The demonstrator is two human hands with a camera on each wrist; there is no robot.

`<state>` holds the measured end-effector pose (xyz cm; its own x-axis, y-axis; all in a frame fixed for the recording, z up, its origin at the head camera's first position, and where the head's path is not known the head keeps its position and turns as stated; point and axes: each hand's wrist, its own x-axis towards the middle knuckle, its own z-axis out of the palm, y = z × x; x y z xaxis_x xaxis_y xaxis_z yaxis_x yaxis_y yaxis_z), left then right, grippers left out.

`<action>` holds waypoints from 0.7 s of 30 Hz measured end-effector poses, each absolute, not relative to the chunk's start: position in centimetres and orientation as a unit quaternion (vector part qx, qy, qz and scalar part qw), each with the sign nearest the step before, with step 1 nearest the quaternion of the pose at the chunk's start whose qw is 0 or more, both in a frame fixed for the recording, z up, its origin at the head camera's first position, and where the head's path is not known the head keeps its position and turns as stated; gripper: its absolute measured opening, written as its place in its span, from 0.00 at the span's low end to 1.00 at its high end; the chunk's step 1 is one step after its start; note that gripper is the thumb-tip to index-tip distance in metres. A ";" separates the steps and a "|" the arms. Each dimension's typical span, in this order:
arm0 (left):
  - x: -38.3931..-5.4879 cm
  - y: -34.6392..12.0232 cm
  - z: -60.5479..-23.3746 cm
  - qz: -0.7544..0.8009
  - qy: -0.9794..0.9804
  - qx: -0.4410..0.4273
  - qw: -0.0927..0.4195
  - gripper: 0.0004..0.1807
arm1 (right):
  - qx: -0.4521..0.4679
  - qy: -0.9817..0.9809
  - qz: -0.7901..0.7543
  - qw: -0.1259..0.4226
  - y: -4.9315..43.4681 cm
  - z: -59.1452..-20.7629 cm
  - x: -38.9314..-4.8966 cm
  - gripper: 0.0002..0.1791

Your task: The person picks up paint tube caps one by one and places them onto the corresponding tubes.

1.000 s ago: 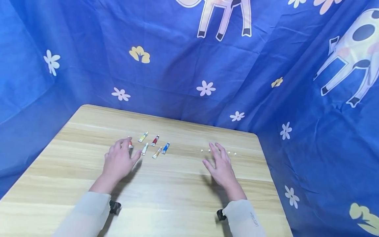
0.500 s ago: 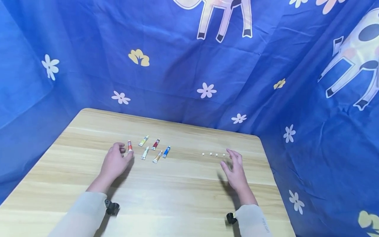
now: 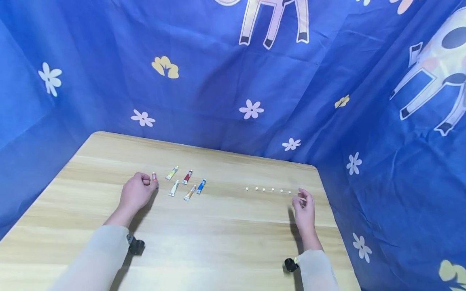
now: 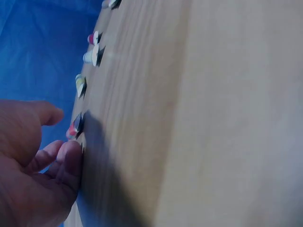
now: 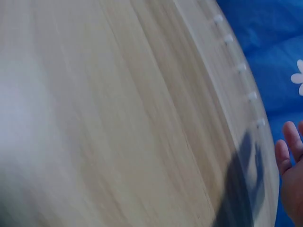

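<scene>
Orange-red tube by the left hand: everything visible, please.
The orange-red tube is small, slim, and appears to lie on the table, left of the yellow tube, far end pointing away from the person. In the head view the left hand hides its near end; whether it touches the tube is unclear. Material and cap: too small to tell.

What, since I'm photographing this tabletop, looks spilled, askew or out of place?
Nothing stands out: the small tubes lie grouped, the white pieces form a nearly straight row, and no spill shows on the table. Fine damage would be too small to see.
</scene>
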<state>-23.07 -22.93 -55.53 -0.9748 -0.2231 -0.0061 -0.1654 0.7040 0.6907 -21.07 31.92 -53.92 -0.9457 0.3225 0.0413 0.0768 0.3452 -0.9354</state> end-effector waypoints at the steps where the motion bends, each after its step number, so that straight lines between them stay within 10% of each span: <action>1: -23.3 -23.1 -55.5 -0.363 -0.925 0.103 0.036 0.26 | -0.130 -0.810 0.561 0.109 32.1 -53.9 -21.4 0.27; 21: -25.2 -24.4 -54.1 -0.284 -0.955 0.073 -0.051 0.31 | -0.154 -0.815 0.540 0.146 34.7 -57.8 -25.7 0.20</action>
